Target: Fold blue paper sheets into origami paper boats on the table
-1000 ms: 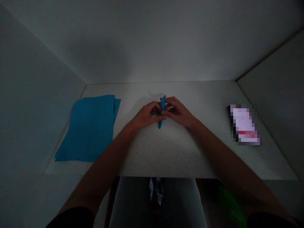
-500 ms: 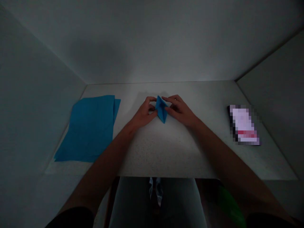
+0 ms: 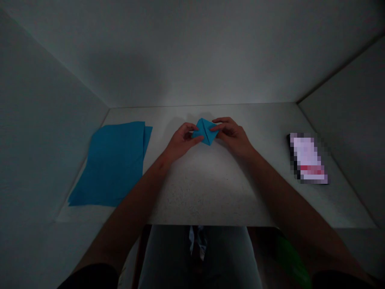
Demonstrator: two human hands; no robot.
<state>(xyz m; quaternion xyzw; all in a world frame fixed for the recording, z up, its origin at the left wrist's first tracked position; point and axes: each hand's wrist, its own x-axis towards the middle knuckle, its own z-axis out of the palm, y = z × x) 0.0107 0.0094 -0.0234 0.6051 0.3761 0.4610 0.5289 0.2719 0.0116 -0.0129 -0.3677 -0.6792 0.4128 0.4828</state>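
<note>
A small piece of folded blue paper (image 3: 205, 131), diamond-shaped with a dark slit down its middle, is held between my two hands over the white table. My left hand (image 3: 183, 140) pinches its left corner, the thumb lying across the front. On the right corner, my right hand (image 3: 231, 132) grips it with the index finger on the front face. The right thumb is partly hidden behind the paper. Off to the left lies a stack of blue paper sheets (image 3: 117, 160), its lower edge partly behind my left forearm.
A phone (image 3: 308, 156), blurred by pixels, lies at the right of the white table (image 3: 207, 192). Walls close in the table at the back and both sides. Below the front edge are my legs (image 3: 168, 257) and something green (image 3: 291, 261) at the right.
The folded paper, seen edge-on a second ago, has been opened out and flattened into a diamond facing me. My hands have moved slightly apart, each keeping hold of one side.
</note>
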